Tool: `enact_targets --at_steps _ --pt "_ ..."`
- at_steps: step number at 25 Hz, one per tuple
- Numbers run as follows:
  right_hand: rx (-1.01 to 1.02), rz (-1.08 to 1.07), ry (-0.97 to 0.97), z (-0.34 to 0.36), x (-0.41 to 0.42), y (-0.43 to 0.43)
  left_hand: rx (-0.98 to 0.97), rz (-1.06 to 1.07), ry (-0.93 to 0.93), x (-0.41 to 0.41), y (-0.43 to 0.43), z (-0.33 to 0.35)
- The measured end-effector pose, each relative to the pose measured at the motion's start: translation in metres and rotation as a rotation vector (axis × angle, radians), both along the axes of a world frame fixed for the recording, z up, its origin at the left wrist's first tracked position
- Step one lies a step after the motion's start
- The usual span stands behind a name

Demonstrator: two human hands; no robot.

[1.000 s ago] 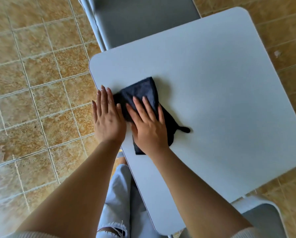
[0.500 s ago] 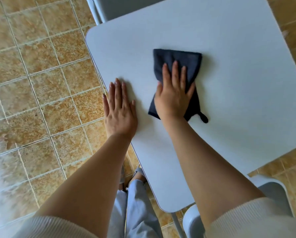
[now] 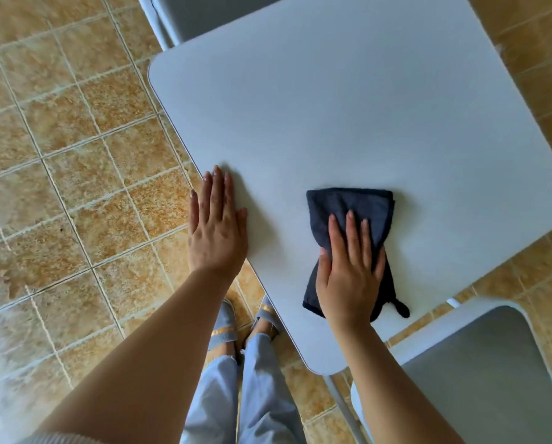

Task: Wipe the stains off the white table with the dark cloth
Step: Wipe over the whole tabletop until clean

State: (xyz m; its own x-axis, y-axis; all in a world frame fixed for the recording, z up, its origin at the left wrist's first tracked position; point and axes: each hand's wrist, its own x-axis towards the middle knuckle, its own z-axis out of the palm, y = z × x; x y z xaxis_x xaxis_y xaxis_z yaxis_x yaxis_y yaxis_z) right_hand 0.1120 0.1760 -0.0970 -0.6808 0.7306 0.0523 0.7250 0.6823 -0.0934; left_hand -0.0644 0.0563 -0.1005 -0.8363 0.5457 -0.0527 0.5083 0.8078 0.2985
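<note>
The white table (image 3: 348,116) fills the upper middle of the head view, and I see no distinct stains on it. A folded dark cloth (image 3: 351,208) lies on it near the front edge, with a small loop trailing at its near right corner. My right hand (image 3: 350,270) presses flat on the near half of the cloth, fingers spread, thumb at its left edge. My left hand (image 3: 217,232) rests flat and open on the table's left edge, well apart from the cloth.
A grey chair seat (image 3: 479,376) stands at the table's near right corner, and another chair (image 3: 204,11) at the far left. Tan tiled floor (image 3: 76,174) surrounds the table. My legs and slippers (image 3: 236,328) are beside the table's near left edge.
My right hand has slid the cloth away from my left hand, first farther across the table, then rightward and back toward the near edge. My left hand has stayed flat at the table's left edge.
</note>
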Motion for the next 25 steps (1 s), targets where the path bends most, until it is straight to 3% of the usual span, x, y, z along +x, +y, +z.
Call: enact_targets --at_steps 3,7,11,15,19,22,25 --pt "-0.014 -0.221 0.067 0.001 -0.019 -0.01 -0.003 -0.04 0.002 0.018 0.005 0.0" --pt "-0.027 -0.084 0.075 0.001 -0.019 -0.047 0.01 -0.026 0.015 0.032 0.014 -0.002" --pt "-0.065 -0.04 0.011 0.003 0.034 -0.068 -0.004 -0.046 0.019 0.033 0.015 -0.003" --pt "0.0 -0.215 -0.013 0.0 0.07 -0.026 0.006 -0.057 0.042 0.032 0.016 -0.003" --pt "0.01 -0.413 0.033 -0.005 0.028 0.044 0.025 -0.08 0.039 0.028 0.014 -0.002" --pt "0.021 -0.335 0.087 -0.008 -0.039 0.065 0.02 -0.113 0.023 0.021 0.011 -0.001" --pt "0.022 -0.118 0.134 -0.008 -0.084 0.033 0.001 -0.128 0.024 0.012 0.011 0.001"
